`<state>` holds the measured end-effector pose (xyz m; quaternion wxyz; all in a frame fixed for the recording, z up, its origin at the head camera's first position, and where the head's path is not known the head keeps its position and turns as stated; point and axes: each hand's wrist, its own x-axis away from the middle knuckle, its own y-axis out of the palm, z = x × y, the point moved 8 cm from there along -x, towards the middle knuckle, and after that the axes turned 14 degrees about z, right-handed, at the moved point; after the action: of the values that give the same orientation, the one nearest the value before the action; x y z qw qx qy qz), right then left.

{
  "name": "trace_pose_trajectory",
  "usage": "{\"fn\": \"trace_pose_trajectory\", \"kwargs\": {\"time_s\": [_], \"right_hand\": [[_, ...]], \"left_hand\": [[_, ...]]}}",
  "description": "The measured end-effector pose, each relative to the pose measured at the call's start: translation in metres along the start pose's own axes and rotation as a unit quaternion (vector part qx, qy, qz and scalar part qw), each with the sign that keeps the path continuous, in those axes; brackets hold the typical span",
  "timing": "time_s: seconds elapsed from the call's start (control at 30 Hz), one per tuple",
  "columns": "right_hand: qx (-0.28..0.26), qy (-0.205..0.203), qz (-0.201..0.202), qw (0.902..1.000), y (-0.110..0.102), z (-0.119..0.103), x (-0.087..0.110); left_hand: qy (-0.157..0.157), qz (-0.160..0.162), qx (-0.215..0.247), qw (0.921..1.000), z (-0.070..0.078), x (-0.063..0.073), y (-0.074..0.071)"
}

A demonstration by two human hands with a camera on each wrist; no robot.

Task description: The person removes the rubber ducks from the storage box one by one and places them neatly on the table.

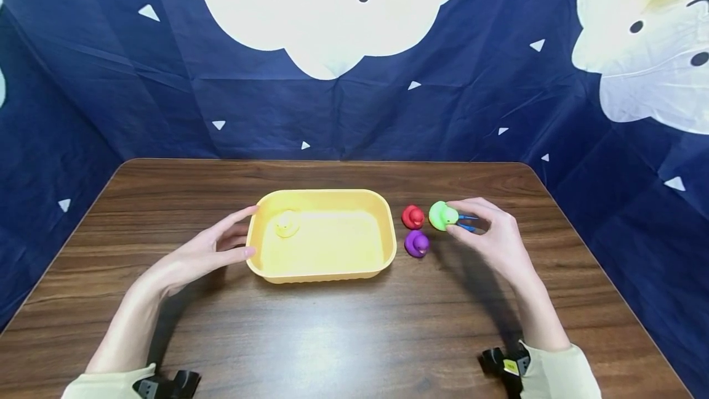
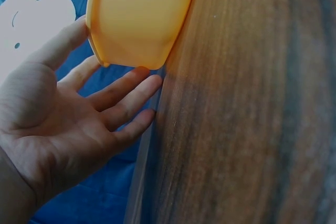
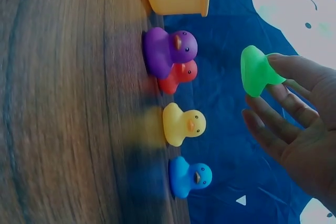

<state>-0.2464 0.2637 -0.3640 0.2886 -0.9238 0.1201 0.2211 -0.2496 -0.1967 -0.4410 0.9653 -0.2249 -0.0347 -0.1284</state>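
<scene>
A yellow plastic tub [image 1: 321, 277] stands on the table, and a yellow toy duck [image 1: 287, 224] sits inside its left part. My left hand [image 1: 206, 252] touches the tub's left end, thumb and fingers spread and fairly straight. Above the table, my right hand [image 1: 492, 233] pinches a green toy duck [image 1: 440, 216] between thumb and fingers; the right wrist view shows this duck [image 3: 254, 72] raised off the surface. A red duck [image 1: 412, 217] and a purple duck [image 1: 416, 244] stand between tub and right hand. The right wrist view also shows another yellow duck [image 3: 183, 124] and a blue duck [image 3: 189, 177].
The wooden table [image 1: 343, 337] has its back edge against a dark blue cloth [image 1: 376, 122] with white clouds. In the head view, the right hand mostly covers the blue duck, and the yellow duck outside the tub is hidden.
</scene>
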Motion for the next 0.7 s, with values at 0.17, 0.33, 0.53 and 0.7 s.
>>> {"fn": "trace_pose_trajectory", "kwargs": {"time_s": [0.17,0.33,0.53,0.7], "right_hand": [[0.011,-0.004,0.002,0.9999,-0.004,0.002,-0.001],[0.022,-0.010,0.002,0.9997,-0.008,0.002,-0.002],[0.028,-0.008,-0.001,0.9996,-0.011,0.004,-0.002],[0.034,-0.001,-0.008,0.9994,-0.011,0.008,-0.002]], "left_hand": [[0.005,0.002,0.000,1.0000,0.001,0.001,0.000],[0.010,0.002,0.002,0.9999,0.002,0.000,0.002],[0.008,0.004,-0.005,0.9999,0.002,0.001,0.001],[0.007,0.007,-0.007,0.9999,0.001,0.003,0.000]]}}
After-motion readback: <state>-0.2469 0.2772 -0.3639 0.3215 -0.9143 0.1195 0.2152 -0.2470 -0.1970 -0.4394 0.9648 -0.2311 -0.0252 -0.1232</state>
